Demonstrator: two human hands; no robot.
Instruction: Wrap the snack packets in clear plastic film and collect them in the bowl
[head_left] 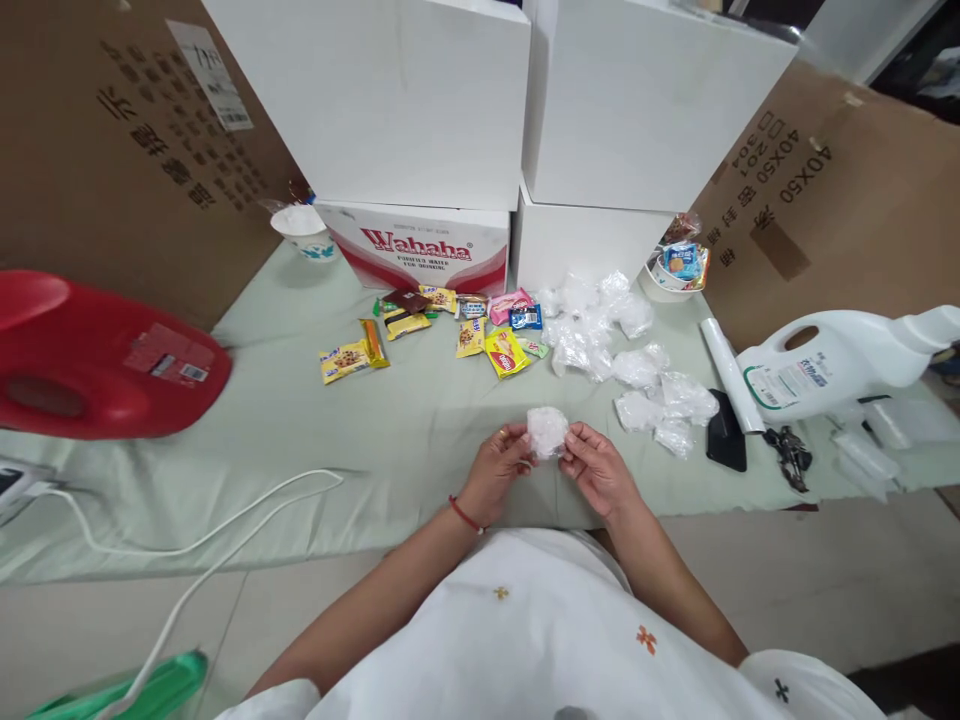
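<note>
Step in hand, as judged from the posture: two-handed handling of a single crumpled clear packet (pixel 547 432). The packet is located over the front part of the worktop (pixel 420 430), centred before the body. The left grip (pixel 496 468) is closed on its left edge and the right grip (pixel 598 468) on its right edge, each with thumb against fingers. Whether the packet also rests on the cloth cannot be determined.

Next-move requirement: any move from this position calls for light, even pressure at both edges, since the film appears thin and likely to crease or slip.

Materials: the packet is rounded, translucent and wrinkled. Similar crumpled film forms a loose pile (pixel 589 330) beyond the right grip, with a smaller cluster (pixel 664 400) to its right. The snack packs (pixel 470 337) beyond the packet are small, mostly flat and rectangular, with glossy printed wrappers in yellow, pink and blue. The worktop covering is pale green fabric with soft folds. At right, a smooth white cylindrical roll (pixel 731 375) lies beside a flat black object (pixel 726 435).
</note>
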